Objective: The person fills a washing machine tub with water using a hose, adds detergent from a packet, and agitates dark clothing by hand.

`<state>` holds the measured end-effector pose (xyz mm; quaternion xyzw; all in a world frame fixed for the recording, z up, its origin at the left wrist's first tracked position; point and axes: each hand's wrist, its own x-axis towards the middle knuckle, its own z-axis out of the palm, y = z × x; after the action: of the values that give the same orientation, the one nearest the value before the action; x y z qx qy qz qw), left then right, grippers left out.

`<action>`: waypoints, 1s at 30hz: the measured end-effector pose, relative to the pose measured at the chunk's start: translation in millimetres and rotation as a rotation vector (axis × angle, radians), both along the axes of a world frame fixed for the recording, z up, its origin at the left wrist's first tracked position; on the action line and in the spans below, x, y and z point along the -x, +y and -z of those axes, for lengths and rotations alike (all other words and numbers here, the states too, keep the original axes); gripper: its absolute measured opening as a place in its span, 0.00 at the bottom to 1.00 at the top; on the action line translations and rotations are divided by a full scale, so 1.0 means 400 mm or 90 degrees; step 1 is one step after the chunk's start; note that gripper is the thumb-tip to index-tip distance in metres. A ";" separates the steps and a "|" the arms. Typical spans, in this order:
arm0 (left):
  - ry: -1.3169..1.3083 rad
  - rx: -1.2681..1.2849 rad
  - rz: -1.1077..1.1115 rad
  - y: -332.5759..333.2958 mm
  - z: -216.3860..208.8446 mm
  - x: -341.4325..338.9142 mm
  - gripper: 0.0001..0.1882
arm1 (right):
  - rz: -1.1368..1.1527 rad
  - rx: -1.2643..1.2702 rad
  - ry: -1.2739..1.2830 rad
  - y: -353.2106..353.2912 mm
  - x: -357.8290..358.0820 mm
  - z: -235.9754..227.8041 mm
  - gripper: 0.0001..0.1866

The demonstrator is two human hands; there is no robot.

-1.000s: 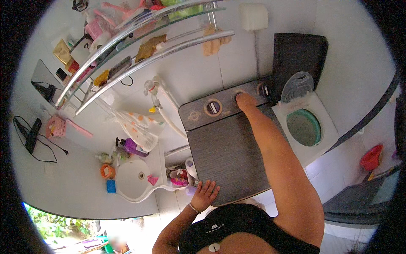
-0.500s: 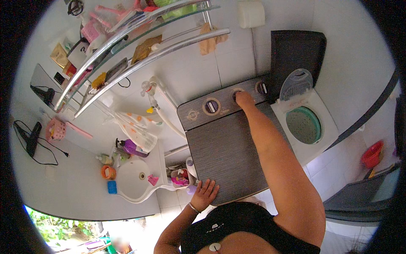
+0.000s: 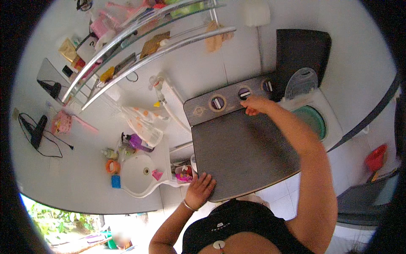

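A twin-tub washing machine has a dark wood-grain lid [image 3: 237,148] closed over its left side. Three dials run along its back panel: a left knob [image 3: 217,103], a middle knob [image 3: 244,93] and a right knob [image 3: 267,86]. Just below the middle knob hovers my right hand [image 3: 256,104], its fingers a little apart and loosely bent, seemingly holding nothing. My left hand [image 3: 200,190] lies with spread fingers on the lid's near left corner. On the machine's right, the teal spin basket [image 3: 312,120] is uncovered, partly hidden by my right forearm.
A clear inner lid [image 3: 301,82] and a black outer lid [image 3: 302,57] stand raised behind the basket. To the left is a white sink [image 3: 137,175] with a purple bottle [image 3: 137,142]. Metal shelf rails [image 3: 156,55] cross above. A red basin [image 3: 375,157] sits far right.
My right hand has come off the middle knob and drawn back toward me, uncovering it. My left hand stays on the lid corner. The whole view has shifted slightly.
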<state>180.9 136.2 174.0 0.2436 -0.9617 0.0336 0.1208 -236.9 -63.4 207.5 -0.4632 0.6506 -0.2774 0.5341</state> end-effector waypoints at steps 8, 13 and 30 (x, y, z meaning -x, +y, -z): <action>0.265 0.116 -0.212 -0.152 -0.336 0.020 0.19 | -0.016 0.488 0.329 0.456 0.012 -0.514 0.10; 0.352 0.172 -0.315 -0.330 -0.418 0.083 0.22 | 0.350 0.790 0.337 0.603 0.077 -0.373 0.08; 0.517 0.049 -0.344 -0.496 -0.399 0.163 0.35 | 0.036 0.299 0.661 0.776 -0.006 0.371 0.07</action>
<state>115.6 -62.3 333.5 0.4734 -0.7374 0.0014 0.4819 -234.4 246.9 59.1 -0.6277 0.7606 -0.1645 0.0192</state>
